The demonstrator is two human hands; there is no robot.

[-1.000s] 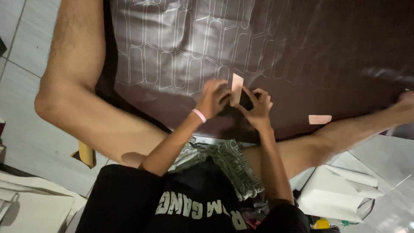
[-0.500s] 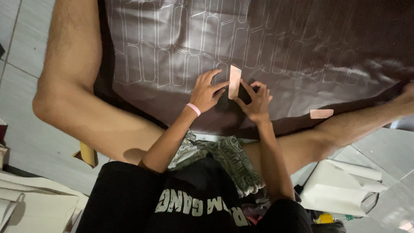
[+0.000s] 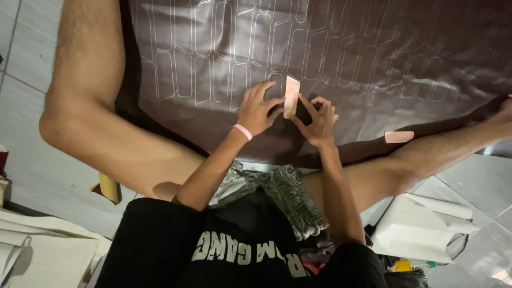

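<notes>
**Template held on the dark sheet**

You pinched the pale template point(image 3: 291, 96) between both hands at the sheet's point(image 3: 373, 58) near edge. Your left hand point(image 3: 257, 109) gripped its left side with closed fingers; your right hand point(image 3: 319, 118) closed on its right. A loose pinch could let it slide off the outlines. A second pale piece point(image 3: 399, 136) lay right.

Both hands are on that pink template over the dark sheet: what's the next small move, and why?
Probably lay the pink template flat beside the last traced outline. It stands tilted between the left hand and right hand, above an unmarked patch of the dark sheet.
</notes>
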